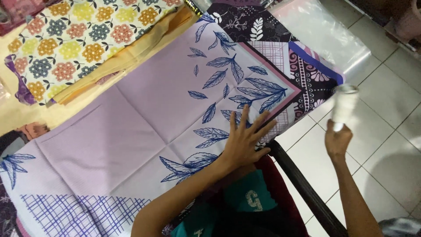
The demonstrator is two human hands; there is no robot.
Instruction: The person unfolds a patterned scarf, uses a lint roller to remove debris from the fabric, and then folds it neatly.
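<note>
Left hand [244, 141] flat, fingers spread, palm down on the lilac cloth [131, 127], near its right edge, over the blue leaf print. Nothing gripped, just pressing the fabric. Right hand [337, 140] raised off to the right, past the cloth's edge and above the tiled floor [386, 131], closed around the lower end of a white tube-shaped roll [344, 107]; roll held upright, slightly tilted, open top end visible. Hands well apart. Lilac cloth spread flat with visible fold creases, blue leaves running along the right side, a blue crosshatch patch at the near-left corner. Under it at the far-right corner, a dark patterned cloth [307, 74] with purple, white and pink motifs sticking out. Beyond that, clear plastic sheet [320, 30] hanging over the far edge. Far-left: folded floral fabric [74, 39] in yellow, orange and blue flowers, stacked on plain yellow cloth [144, 41], touching the lilac cloth's far edge. Black bar [302, 188] running diagonally at the near-right edge, between the two arms.
</note>
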